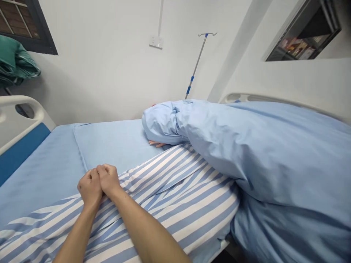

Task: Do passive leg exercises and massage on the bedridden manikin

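My left hand and my right hand are pressed together, fingers closed, just above a blue-and-white striped cloth that looks like patient clothing. Nothing else shows in either hand. Beyond them lies a blue pillow or padded sheet. A bulky blue quilt fills the right side. From under its near end pokes a bare body part, a hand or foot; I cannot tell which.
A white bed rail with a blue panel stands at the left, and a white bed end lies beyond the quilt. A drip stand rises behind the bed, below a wall socket. Green cloth hangs by a window.
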`<action>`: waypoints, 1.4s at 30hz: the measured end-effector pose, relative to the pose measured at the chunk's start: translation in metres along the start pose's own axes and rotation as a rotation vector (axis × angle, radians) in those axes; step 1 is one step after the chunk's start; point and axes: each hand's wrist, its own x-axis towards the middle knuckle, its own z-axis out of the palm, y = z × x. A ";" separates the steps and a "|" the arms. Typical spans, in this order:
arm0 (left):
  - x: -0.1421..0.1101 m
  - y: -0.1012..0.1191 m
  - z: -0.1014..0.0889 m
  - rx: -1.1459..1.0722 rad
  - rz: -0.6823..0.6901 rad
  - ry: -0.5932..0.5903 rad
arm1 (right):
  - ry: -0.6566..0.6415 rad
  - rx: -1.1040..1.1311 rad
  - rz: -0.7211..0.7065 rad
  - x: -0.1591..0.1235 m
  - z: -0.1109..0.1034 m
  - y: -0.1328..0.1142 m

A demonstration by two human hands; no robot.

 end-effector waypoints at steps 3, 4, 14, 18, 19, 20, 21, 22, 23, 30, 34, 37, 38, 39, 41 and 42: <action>-0.001 0.002 0.000 -0.002 -0.001 -0.047 | -0.035 -0.309 -0.033 0.002 -0.011 -0.015; -0.002 0.002 0.001 0.009 0.015 -0.065 | -0.069 -0.404 -0.078 0.003 -0.016 -0.020; -0.005 0.004 0.007 0.179 0.099 -0.071 | -0.116 -0.526 -0.181 0.009 -0.058 0.009; -0.005 0.015 0.012 0.106 0.025 -0.130 | -0.107 -0.442 -0.163 0.010 -0.057 0.009; -0.005 0.022 0.014 0.017 -0.039 -0.142 | -0.103 -0.418 -0.153 0.011 -0.057 0.008; -0.005 0.030 0.016 -0.099 -0.111 -0.140 | -0.095 -0.394 -0.145 0.012 -0.057 0.007; -0.005 0.039 0.019 -0.228 -0.179 -0.132 | -0.083 -0.367 -0.137 0.013 -0.057 0.006; -0.005 0.047 0.023 -0.350 -0.232 -0.117 | -0.070 -0.339 -0.127 0.014 -0.057 0.006; -0.006 0.054 0.027 -0.447 -0.260 -0.096 | -0.060 -0.308 -0.116 0.015 -0.057 0.005; -0.021 0.040 0.052 -0.288 -0.104 0.054 | 0.017 -0.120 -0.008 0.021 -0.059 0.004; -0.027 0.030 0.052 -0.065 0.071 -0.013 | 0.049 -0.073 0.002 0.024 -0.060 0.004; -0.029 0.031 0.050 0.010 0.107 -0.033 | 0.016 -0.191 0.002 0.024 -0.066 -0.004; -0.029 0.032 0.050 0.027 0.108 -0.047 | -0.007 -0.271 -0.028 0.024 -0.070 -0.008; -0.029 0.032 0.050 0.046 0.107 -0.066 | -0.032 -0.362 -0.080 0.023 -0.074 -0.014; -0.029 0.033 0.050 0.102 0.106 -0.104 | -0.072 -0.539 -0.225 0.021 -0.086 -0.023; -0.029 0.034 0.051 0.132 0.109 -0.114 | -0.081 -0.607 -0.280 0.020 -0.093 -0.026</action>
